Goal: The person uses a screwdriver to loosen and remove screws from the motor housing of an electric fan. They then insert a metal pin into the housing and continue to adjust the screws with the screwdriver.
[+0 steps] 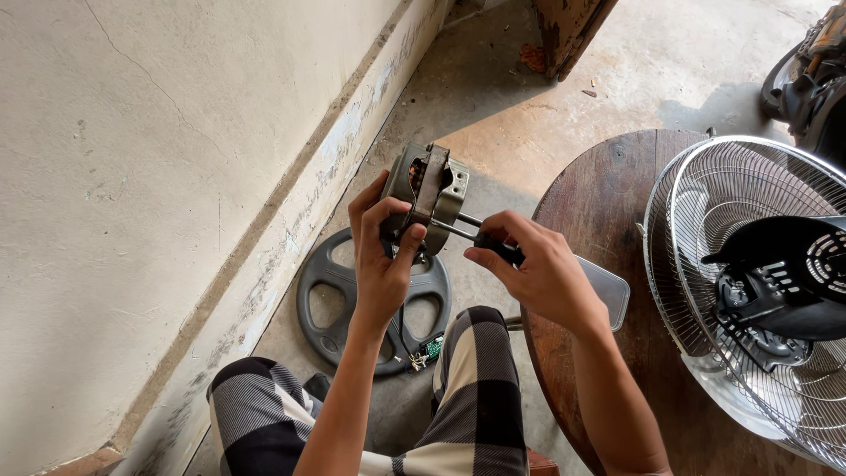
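My left hand (381, 256) grips a small grey metal fan motor (429, 189) from below, holding it up in front of me. My right hand (533, 269) holds a screwdriver (476, 236) by its dark handle, with the metal shaft reaching left and its tip against the motor's side. Thin wires hang from the motor down to a small green circuit board (431, 347) on the floor.
A round grey plastic fan base (328, 300) lies on the concrete floor below my hands. A round dark wooden table (617, 203) on the right bears a wire fan guard (705, 264) with a black housing and a clear plastic lid (608, 291). A plaster wall runs along the left.
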